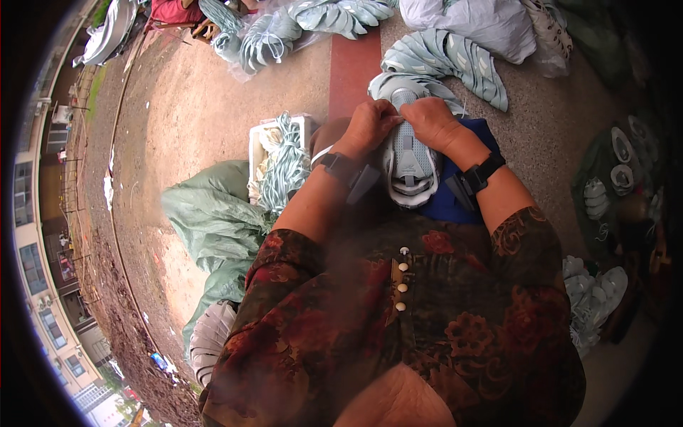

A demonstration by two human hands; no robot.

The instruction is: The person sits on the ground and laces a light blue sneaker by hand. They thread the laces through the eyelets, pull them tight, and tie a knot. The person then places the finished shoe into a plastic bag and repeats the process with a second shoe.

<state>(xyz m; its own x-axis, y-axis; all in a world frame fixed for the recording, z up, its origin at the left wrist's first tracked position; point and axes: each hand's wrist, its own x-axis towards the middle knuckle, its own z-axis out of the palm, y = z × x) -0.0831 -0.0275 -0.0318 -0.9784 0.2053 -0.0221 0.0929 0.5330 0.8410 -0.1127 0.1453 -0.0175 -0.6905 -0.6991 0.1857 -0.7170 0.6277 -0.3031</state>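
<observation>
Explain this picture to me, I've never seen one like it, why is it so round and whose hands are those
It comes from a wide fisheye camera worn on a person's head, looking down, so straight edges bend. No machine here: the left hand and right hand are the wearer's own, with a black band on each wrist. Together they hold a pale grey-blue shoe upper over a blue cloth on the lap, fingers pinching near its top. Left of it stands a white box with a bundle of pale laces. More shoe uppers lie piled on the ground.

Left hand (368, 126) and right hand (432, 121) together, fingers pinched, forearms converging
</observation>
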